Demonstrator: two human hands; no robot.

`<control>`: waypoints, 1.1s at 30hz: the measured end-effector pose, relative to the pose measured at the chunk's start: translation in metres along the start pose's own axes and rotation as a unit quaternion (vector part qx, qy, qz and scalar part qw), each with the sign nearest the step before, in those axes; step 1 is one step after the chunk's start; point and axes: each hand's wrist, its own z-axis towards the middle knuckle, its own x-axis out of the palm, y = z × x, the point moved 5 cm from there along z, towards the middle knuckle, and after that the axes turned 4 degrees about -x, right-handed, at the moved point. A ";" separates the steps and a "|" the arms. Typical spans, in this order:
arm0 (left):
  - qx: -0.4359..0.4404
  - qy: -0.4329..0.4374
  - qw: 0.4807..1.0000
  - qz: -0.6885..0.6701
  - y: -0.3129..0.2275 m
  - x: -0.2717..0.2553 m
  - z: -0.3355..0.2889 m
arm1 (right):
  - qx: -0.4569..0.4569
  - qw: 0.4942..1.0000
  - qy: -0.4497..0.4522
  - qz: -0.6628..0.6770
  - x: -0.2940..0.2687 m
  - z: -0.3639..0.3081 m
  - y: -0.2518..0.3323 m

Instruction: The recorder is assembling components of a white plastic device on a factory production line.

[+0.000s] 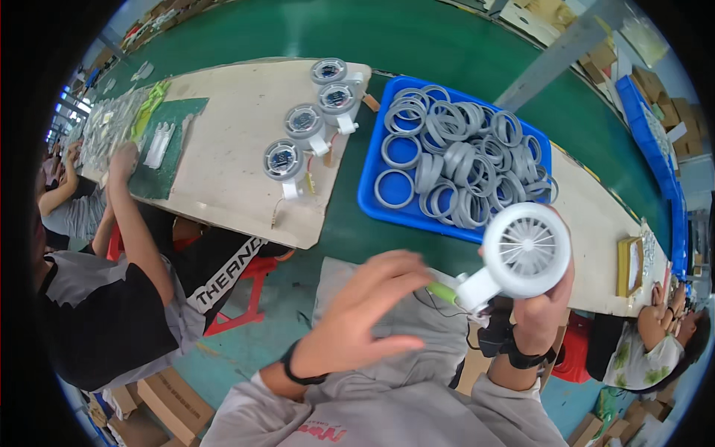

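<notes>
My right hand (538, 316) is closed round a white fan head (527, 246), its round slotted grille facing up. A short white neck (477, 290) sticks out from the fan toward my left hand. Beside that neck is a green cylinder (442, 292), with thin wires hanging below it. My left hand (365, 313) is open, fingers stretched and thumb apart, close to the green cylinder; whether the fingertips touch it I cannot tell. Just beyond the fan head lies a blue tray (365, 197) heaped with grey rings (462, 164).
On the beige board (231, 127) at left stand several fan heads (283, 160) with circuit boards showing and wires trailing. A co-worker (112, 313) sits at left, another (640, 343) at right. A grey post (555, 63) rises behind the tray. Cardboard boxes (171, 406) lie on the floor.
</notes>
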 end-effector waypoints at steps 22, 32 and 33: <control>-0.060 -0.026 0.989 -0.129 0.013 0.089 0.005 | -0.144 0.982 -0.121 0.007 -0.037 -0.045 0.000; -0.080 0.003 0.982 -0.173 0.014 0.085 0.000 | -0.066 0.988 -0.138 -0.014 -0.037 -0.047 -0.006; -0.084 0.011 0.983 -0.163 0.014 0.085 0.000 | -0.065 0.988 -0.138 -0.014 -0.038 -0.045 -0.007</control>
